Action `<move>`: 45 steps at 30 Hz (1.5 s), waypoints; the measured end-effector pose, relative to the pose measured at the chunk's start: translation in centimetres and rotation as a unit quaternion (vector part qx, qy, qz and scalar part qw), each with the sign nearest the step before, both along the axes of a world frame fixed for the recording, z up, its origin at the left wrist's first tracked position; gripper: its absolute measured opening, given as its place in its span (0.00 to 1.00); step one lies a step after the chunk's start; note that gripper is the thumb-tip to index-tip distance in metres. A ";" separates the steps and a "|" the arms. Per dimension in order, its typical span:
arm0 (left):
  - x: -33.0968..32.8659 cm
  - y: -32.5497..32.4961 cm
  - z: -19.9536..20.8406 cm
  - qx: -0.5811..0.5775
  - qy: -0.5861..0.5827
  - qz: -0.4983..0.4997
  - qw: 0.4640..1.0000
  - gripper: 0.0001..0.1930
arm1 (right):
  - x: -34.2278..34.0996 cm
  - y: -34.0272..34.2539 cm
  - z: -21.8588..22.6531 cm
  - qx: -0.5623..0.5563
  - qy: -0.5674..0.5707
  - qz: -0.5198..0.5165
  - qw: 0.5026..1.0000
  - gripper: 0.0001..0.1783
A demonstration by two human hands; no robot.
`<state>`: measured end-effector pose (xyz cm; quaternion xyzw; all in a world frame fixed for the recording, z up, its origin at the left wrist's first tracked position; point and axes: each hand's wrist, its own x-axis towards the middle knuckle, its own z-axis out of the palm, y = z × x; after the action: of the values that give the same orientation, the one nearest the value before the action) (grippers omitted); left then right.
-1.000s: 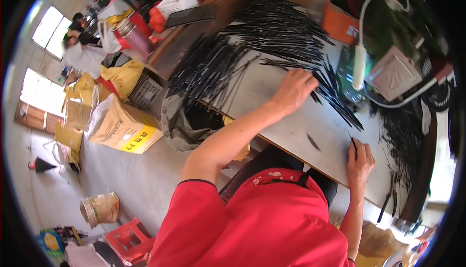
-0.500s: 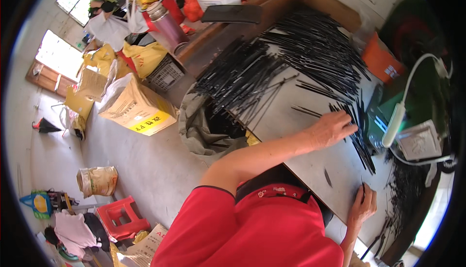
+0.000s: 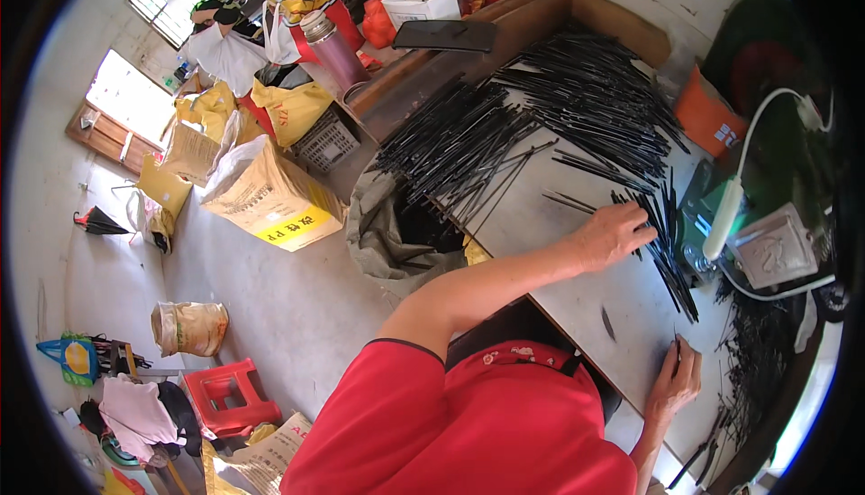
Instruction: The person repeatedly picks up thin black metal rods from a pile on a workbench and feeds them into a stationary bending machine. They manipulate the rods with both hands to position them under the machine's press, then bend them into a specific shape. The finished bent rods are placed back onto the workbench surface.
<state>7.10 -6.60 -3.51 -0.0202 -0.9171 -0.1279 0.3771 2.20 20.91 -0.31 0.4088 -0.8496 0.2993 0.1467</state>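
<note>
My left hand (image 3: 613, 236) reaches across the pale tabletop (image 3: 590, 301), its fingers curled down onto a small group of thin black rods (image 3: 669, 265). Its fingertips are closed at these rods; how many they grip is hidden. Lower right, my right hand (image 3: 676, 380) rests by the table's near edge, thumb and fingers pinched on a short thin dark rod that points away from me. A small dark sliver (image 3: 608, 322) lies between the two hands. Beyond my left hand, large heaps of black rods (image 3: 586, 99) are spread over the table.
A green machine (image 3: 707, 216) with a white lamp (image 3: 723, 218) stands right of the rods. Dark scraps (image 3: 761, 360) are piled at the right edge. An orange container (image 3: 710, 115) stands behind. Left are a grey sack (image 3: 383, 229), paper bags (image 3: 275, 198) and a red stool (image 3: 232, 398).
The view has shifted slightly, so the room's left side appears a little further right. Both hands stay in nearly the same places, fingers still closed.
</note>
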 end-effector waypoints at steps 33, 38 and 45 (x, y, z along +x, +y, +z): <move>-7.2 8.8 3.0 0.744 -0.130 -0.114 0.645 0.15 | -6.0 -5.3 1.6 -0.336 -0.575 -0.024 0.746 0.13; -7.2 8.7 3.0 0.745 -0.137 -0.133 0.640 0.15 | -6.3 -5.4 1.9 -0.340 -0.563 -0.022 0.753 0.12; -7.0 8.5 3.1 0.753 -0.149 -0.141 0.626 0.15 | -6.2 -5.6 1.9 -0.339 -0.582 -0.016 0.739 0.12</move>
<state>0.12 1.94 -0.44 0.1613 -0.5309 -0.8262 0.0970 -3.97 15.29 1.57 0.0647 -0.6182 0.7450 -0.2422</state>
